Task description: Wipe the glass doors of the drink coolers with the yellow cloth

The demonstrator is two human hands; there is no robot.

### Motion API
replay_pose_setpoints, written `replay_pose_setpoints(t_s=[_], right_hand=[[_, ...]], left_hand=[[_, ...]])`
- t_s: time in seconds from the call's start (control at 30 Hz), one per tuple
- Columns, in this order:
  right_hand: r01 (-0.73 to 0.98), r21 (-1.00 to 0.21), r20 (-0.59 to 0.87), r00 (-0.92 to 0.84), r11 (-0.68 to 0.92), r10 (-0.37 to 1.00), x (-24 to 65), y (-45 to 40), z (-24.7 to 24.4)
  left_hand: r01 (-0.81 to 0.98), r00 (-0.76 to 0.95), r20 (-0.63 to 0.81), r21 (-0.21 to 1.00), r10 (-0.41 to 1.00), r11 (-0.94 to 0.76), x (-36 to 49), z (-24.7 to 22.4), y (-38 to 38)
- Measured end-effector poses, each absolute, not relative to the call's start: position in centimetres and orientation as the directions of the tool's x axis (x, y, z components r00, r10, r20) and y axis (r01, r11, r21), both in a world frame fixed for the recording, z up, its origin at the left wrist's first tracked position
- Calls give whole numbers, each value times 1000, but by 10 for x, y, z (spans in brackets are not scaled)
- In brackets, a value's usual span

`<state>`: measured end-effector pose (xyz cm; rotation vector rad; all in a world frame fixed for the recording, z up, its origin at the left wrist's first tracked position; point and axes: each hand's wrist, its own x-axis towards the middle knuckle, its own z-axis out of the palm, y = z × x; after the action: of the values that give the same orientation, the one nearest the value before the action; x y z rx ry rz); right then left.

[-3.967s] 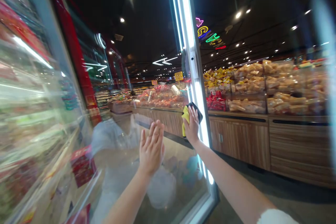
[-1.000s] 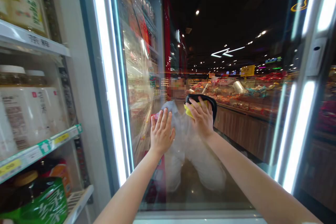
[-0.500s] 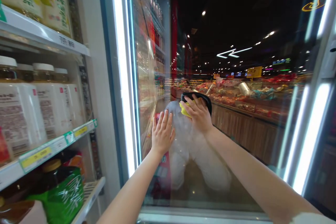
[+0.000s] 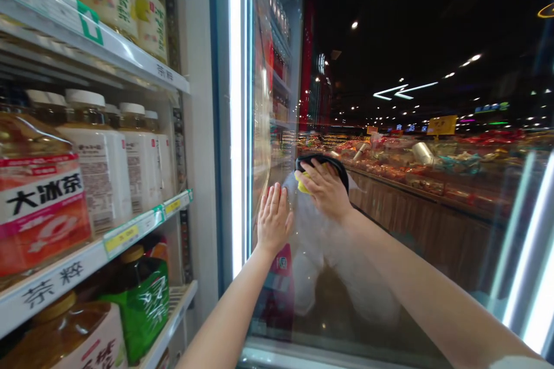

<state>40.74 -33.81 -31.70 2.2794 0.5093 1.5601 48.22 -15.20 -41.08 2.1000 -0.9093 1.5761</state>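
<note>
My left hand lies flat on the glass door, fingers extended and close together, near the lit strip at the left. Nothing shows in it. To its right, my right hand presses a yellow cloth against the same glass, fingers spread over it. Only the cloth's left edge shows; the hand covers the rest. Around the fingers is a black curved shape; I cannot tell whether it is part of the cloth or a reflection. A pale reflected figure shows in the glass below both hands.
Left of the door are cooler shelves with bottled drinks, including an orange-labelled bottle and a green-labelled one. A bright light strip runs down the door's left side. Heaped packaged goods appear in or through the glass.
My view has turned left, so more of the shelves shows. Both hands are nearer the left light strip, still against the glass. My right hand keeps the yellow cloth.
</note>
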Motion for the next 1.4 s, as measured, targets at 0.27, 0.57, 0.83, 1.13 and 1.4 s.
replay_pose_setpoints(t_s=[0.27,0.57,0.83,1.13,1.4], right_hand=[[174,622,676,373,-763,636,389,-365,-345],[196,553,758,286,-810,586,429,-301,-335],[173,580,745,284,-796,604,424,-312,-317],[322,640,616,329,-698,716,435,-288,-351],[288,481,780,292,-828,554,462,-240,-311]], left_hand=[[-665,233,947,-11,-222,-746,488,-421,-130],[-641,265,943,16,-202,-767,491,-428,-115],[-654,280,937,25,-211,-756,492,-446,-111],[-662,331,930,108,-160,-742,488,-449,-104],[-713,330,932,144,-148,-686,486,-446,-91]])
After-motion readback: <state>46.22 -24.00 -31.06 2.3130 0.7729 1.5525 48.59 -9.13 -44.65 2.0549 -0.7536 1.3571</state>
